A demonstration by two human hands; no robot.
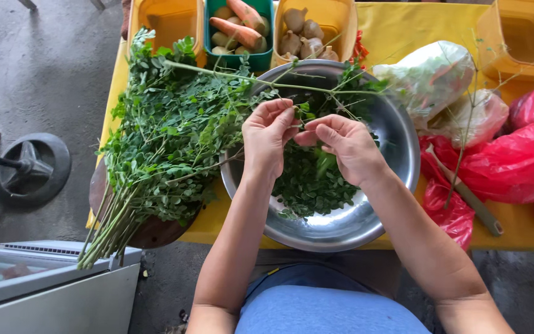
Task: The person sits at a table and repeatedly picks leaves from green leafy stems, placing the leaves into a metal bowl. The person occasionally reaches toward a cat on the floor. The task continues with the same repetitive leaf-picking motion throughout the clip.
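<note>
Looking down from the head camera, both hands meet over a big steel bowl (pixel 397 142) that sits at the near edge of the desk (pixel 403 25), which has a yellow cover on it. The left hand (pixel 268 137) has its fingers curled in, pinching a thin leafy sprig (pixel 306 113) at the fingertips. The right hand (pixel 344 145) is closed the same way, pinching the same sprig right next to the left one, so the fingertips are pretty much touching. A heap of stripped green leaves (pixel 313 182) lies in the bowl just under the hands.

A long thin stem (pixel 230 75) stretches across the bowl's far rim. Left of the bowl is a big bundle of leafy branches (pixel 168 136), its cut ends hanging off the near-left corner of the desk, over a round dark board (pixel 156 232).

Along the far edge: a green tub with carrots (pixel 237 28), a yellow tub with garlic bulbs (pixel 304 34), and two more yellow tubs. To the right of the bowl there are clear bags of veg (pixel 434 74) and red plastic bags (pixel 514 161).
</note>
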